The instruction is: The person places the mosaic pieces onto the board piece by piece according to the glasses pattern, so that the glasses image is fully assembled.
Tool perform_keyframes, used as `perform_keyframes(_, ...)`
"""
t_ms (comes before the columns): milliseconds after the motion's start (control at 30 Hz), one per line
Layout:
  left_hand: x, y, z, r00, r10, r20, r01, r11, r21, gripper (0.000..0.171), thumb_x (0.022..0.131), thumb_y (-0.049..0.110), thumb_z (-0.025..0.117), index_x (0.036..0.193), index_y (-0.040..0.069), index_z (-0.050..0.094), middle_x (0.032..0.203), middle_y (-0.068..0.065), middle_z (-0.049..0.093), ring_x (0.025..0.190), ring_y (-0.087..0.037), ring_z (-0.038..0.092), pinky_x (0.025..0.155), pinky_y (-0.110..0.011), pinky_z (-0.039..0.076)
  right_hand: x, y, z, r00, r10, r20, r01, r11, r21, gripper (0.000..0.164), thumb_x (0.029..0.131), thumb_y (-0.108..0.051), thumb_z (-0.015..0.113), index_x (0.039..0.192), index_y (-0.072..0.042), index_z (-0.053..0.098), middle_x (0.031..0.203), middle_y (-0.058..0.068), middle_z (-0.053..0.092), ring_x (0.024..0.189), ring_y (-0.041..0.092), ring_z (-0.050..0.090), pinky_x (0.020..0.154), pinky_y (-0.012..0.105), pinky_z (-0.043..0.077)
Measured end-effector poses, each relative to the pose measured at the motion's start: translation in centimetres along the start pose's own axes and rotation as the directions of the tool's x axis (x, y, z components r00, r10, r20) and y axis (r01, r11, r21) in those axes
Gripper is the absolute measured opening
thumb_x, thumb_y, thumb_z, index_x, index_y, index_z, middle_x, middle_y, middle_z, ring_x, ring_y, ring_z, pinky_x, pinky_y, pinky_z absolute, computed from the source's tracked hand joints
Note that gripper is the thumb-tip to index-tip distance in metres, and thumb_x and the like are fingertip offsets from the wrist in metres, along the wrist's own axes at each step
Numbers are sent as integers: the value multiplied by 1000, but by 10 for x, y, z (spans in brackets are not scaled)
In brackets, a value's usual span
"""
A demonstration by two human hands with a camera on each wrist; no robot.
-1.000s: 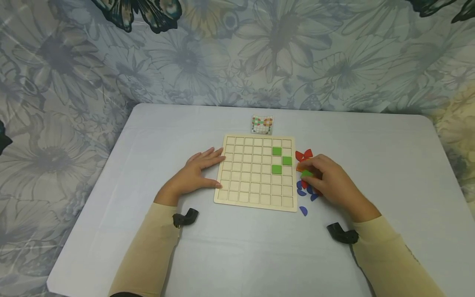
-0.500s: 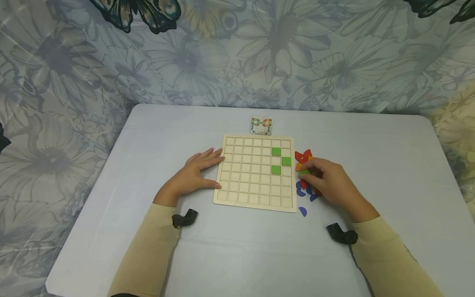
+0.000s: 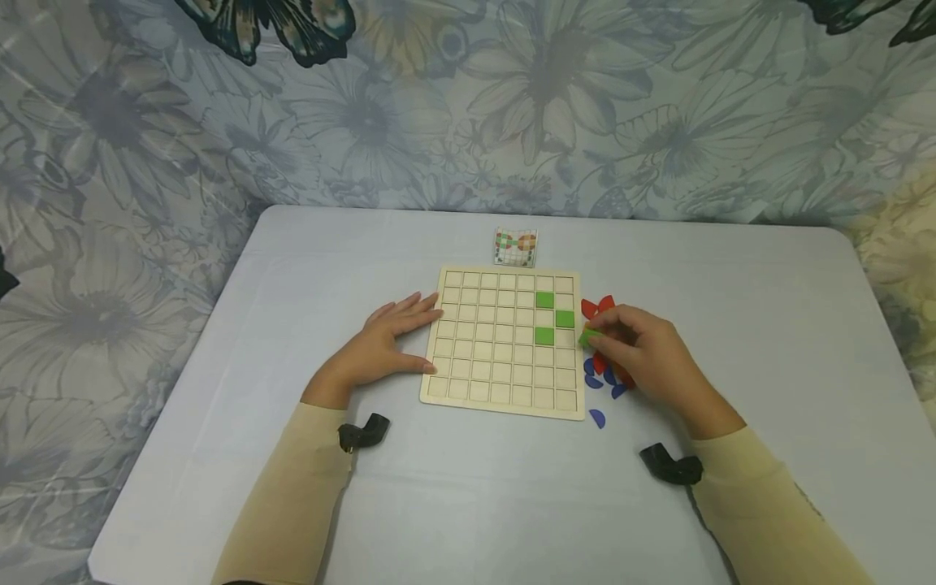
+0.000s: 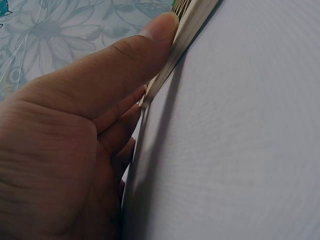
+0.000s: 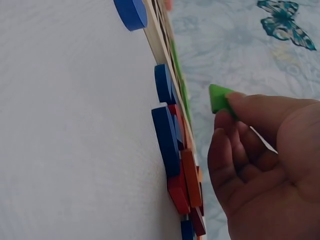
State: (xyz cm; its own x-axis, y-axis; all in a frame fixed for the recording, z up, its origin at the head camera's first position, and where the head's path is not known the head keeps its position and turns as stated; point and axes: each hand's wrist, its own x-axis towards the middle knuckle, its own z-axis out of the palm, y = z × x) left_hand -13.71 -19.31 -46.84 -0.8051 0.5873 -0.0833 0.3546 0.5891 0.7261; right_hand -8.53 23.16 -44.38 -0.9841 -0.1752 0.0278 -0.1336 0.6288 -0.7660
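For placing, the green block (image 5: 218,98) my right hand (image 3: 647,351) pinches likely needs levelling over the board (image 3: 484,345) my spread left hand (image 3: 376,345) touches.

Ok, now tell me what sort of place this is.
Probably an indoor tabletop play spot: a white table stands before a flower-printed backdrop, and on it lie a gridded board and a small pattern card. Which room, I can't tell.
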Motion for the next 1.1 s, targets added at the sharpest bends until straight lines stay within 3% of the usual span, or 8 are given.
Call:
perform_keyframes(333,0,-3,-1,1000,10,-1,-10,1000,-4,95,86,37,96,166,16,49,176,9,28,164,-15,12,131,-45,-2,7,-8,0,999,20,30,-22,997,70,16,103,-10,79,118,-6,77,99,7,72,84,28,62,64,22,53)
perform_keyframes(567,1,-4,1,1000,-1,0,1,1000,0,95,86,37,96,166,17,49,176,10,28,164,-15,13,130,-44,-2,17,-14,8,998,-8,70,4,998,69,21,103,-10,78,123,-3,76,107,9,73,91,26,63,75,20,52)
perform_keyframes(900,2,-2,1,1000,0,1,0,1000,-1,95,86,36,96,167,17,49,176,10,28,164,-14,13,130,-44,-2,38,-26,20,991,-43,128,39,999,30,15,105,-14,77,120,-10,78,113,4,73,96,23,63,84,42,53)
perform_keyframes(1100,0,-2,0,1000,6,-2,-6,1000,2,95,86,37,95,167,17,49,176,10,28,164,-15,12,130,-45,-2,55,-34,30,986,-35,160,30,999,33,10,103,-12,79,113,-10,78,107,5,72,95,25,63,85,44,53)
